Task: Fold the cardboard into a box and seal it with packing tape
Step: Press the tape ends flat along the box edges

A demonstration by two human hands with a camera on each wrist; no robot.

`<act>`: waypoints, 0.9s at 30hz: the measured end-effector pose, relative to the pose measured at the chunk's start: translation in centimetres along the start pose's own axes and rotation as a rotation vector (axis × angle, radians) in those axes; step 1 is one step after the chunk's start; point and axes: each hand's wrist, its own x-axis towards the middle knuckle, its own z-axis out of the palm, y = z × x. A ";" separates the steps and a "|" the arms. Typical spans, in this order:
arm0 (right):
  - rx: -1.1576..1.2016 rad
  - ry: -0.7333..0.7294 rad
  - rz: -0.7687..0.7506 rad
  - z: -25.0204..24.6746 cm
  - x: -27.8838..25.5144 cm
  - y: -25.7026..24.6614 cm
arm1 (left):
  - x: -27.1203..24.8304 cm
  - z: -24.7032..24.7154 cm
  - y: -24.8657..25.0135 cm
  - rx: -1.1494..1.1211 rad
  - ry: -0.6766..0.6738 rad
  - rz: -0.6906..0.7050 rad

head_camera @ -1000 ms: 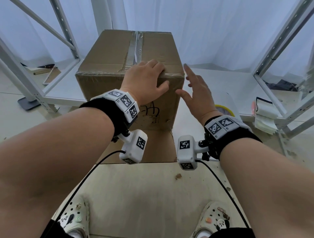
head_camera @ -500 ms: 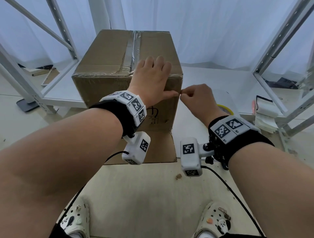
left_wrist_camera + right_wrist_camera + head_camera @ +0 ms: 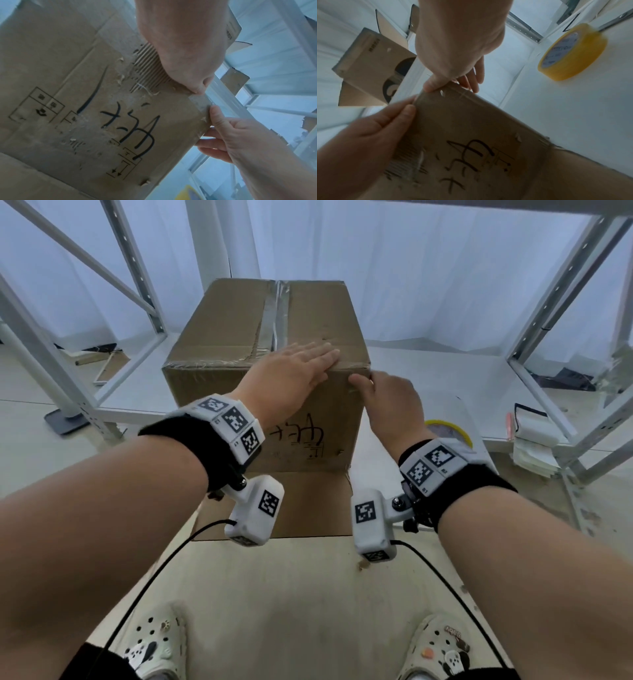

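A brown cardboard box [image 3: 236,337] stands on the white table [image 3: 445,371], its top seam covered by clear tape [image 3: 277,316]. More clear tape runs along its front top edge. My left hand [image 3: 294,371] lies flat over that edge near the right corner, fingers straight. My right hand [image 3: 387,402] pinches the front right corner: the thumb lies on the front face and the fingers reach round onto the side. The wrist views show the box face [image 3: 68,67] with black marker writing, my right hand's thumb [image 3: 216,115] on the taped corner, and the box corner [image 3: 471,128]. A yellow tape roll [image 3: 448,429] lies right of the box.
White metal rack posts [image 3: 555,313] frame the table on both sides. A loose cardboard flap [image 3: 308,501] hangs over the table's front edge below the box. Papers [image 3: 534,433] lie at the far right. Another cardboard carton [image 3: 373,65] shows beyond the box.
My left hand has slid right and flattened along the top front edge. My right hand went from spread open to a pinch, then moved onto the box's front right corner.
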 end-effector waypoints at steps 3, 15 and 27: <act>-0.139 -0.105 0.038 1.2 -0.8 0.3 | -0.5 0.3 -0.8 0.011 -0.016 -0.017; 0.173 0.010 -0.164 2.2 1.0 -2.3 | -1.3 0.5 -2.2 0.082 -0.016 -0.178; 0.129 0.035 -0.138 1.3 0.4 -2.3 | -6.6 -2.4 -8.7 0.099 -0.134 -0.353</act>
